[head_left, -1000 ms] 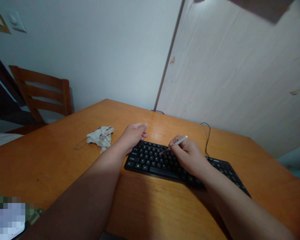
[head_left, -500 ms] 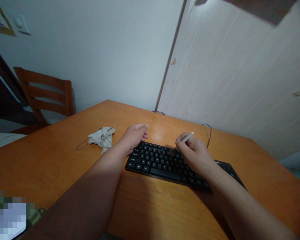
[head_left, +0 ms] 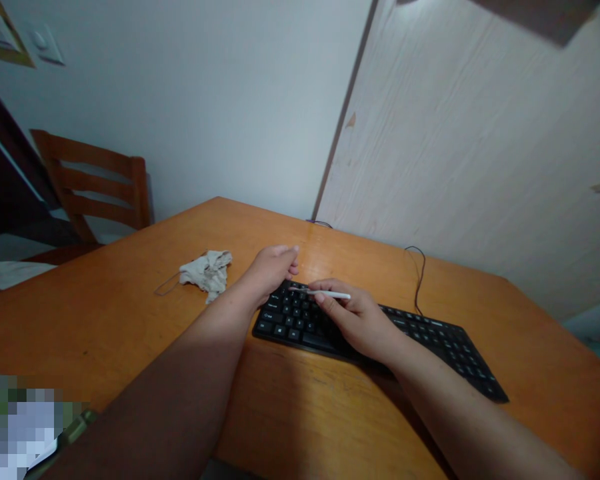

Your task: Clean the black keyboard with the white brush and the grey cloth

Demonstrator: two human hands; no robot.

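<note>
A black keyboard (head_left: 443, 340) lies at a slant on the wooden table. At its far left corner is my left hand (head_left: 276, 263), with its fingers curled in, no object visible in them and its lower side against the keyboard. My right hand (head_left: 360, 317) is above the keyboard's left-middle part, closed around a slim brush with a white handle (head_left: 337, 295). The brush lies almost level, its darker tip pointing left at the upper-left keys, close to my left hand. My right hand and forearm hide many of the middle keys.
A crumpled pale cloth (head_left: 207, 272) with a thin loop lies on the table (head_left: 145, 320) left of my left forearm. A dark cable (head_left: 420, 280) runs behind the keyboard. A wooden chair (head_left: 97, 180) stands at the far left, and a wall (head_left: 220, 100) rises behind the table.
My right hand has moved left along the keyboard with the brush, which has tipped from slanted to nearly level. More keys show at the right. My left hand stays at the corner.
</note>
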